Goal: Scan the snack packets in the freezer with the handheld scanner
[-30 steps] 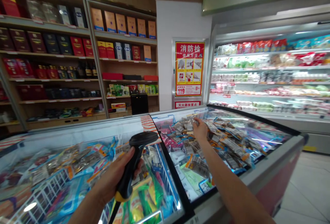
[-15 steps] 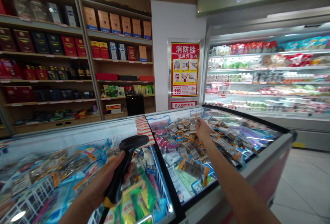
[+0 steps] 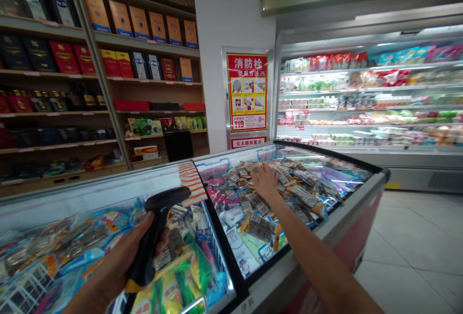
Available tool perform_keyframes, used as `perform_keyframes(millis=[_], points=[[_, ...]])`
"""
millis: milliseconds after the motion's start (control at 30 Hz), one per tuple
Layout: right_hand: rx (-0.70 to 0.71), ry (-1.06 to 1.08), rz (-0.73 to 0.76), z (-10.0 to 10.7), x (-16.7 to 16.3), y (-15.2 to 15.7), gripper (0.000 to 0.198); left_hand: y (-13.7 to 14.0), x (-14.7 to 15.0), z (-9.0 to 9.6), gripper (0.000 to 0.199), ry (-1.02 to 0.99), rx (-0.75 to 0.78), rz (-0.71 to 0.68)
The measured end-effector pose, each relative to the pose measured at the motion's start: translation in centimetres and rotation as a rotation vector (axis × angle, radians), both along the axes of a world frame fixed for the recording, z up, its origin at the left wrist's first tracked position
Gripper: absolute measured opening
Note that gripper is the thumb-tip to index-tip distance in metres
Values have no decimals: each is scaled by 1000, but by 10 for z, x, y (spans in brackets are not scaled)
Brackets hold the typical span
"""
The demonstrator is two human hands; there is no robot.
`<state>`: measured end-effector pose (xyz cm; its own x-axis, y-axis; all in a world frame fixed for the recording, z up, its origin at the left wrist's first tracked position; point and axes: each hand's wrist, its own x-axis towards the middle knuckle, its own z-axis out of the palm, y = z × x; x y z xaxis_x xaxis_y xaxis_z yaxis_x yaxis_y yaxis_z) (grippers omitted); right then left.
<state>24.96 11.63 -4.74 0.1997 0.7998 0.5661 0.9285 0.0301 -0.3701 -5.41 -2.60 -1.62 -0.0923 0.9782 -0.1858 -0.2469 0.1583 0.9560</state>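
My left hand [image 3: 135, 251] is wrapped round the black grip of a barcode scanner [image 3: 155, 227] with a yellow-edged base. It is held above the left part of a chest freezer [image 3: 249, 299]. My right hand [image 3: 266, 182] reaches over the right part, fingers spread and palm down on a heap of small brown-and-clear packets [image 3: 296, 193]. I see nothing gripped in it, though its underside is hidden. Below the scanner lie green and yellow packs [image 3: 181, 280] in a white wire basket [image 3: 220, 251].
Shelves of boxed goods [image 3: 148, 80] stand at the back left. A red poster [image 3: 248, 93] hangs on the white pillar. A lit open refrigerator [image 3: 361, 106] fills the back right. A black frame bar [image 3: 224, 227] divides the freezer. Tiled floor [image 3: 412, 241] lies to the right.
My right hand has gone from a pinched shape near a packet to spread fingers lying on the heap. The view has turned slightly right. My left hand still holds the scanner.
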Motion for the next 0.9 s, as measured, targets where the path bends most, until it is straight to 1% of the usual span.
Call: perform_keyframes(millis=[67,167,267,333,433,567,733,833,900], points=[[-67,-93,132,-4,-6,-19,48,0,-1,0,22,-2,-15,-20],[-168,-235,314,-17,-7,-49,65,1,-3,-3,20,-10,-7,-20],[-229,-311,378,-30,-1,-66,78,3,-6,-7,20,-39,5,-25],[-261,-328,378,-35,3,-69,79,4,-6,-8,21,-52,1,-24],[-304,-325,366,-36,5,-63,76,4,-7,-8,23,-40,-3,-22],[-333,-340,339,-31,3,-46,71,5,-8,-9,26,-20,-24,-17],[-367,-351,279,-27,8,-24,64,7,-13,-11,30,-47,-51,-54],[-384,-353,240,-27,11,-16,61,4,-16,-6,27,-93,-16,-37],[-350,-352,217,-27,8,-14,58,2,-17,0,26,-111,-2,-22]])
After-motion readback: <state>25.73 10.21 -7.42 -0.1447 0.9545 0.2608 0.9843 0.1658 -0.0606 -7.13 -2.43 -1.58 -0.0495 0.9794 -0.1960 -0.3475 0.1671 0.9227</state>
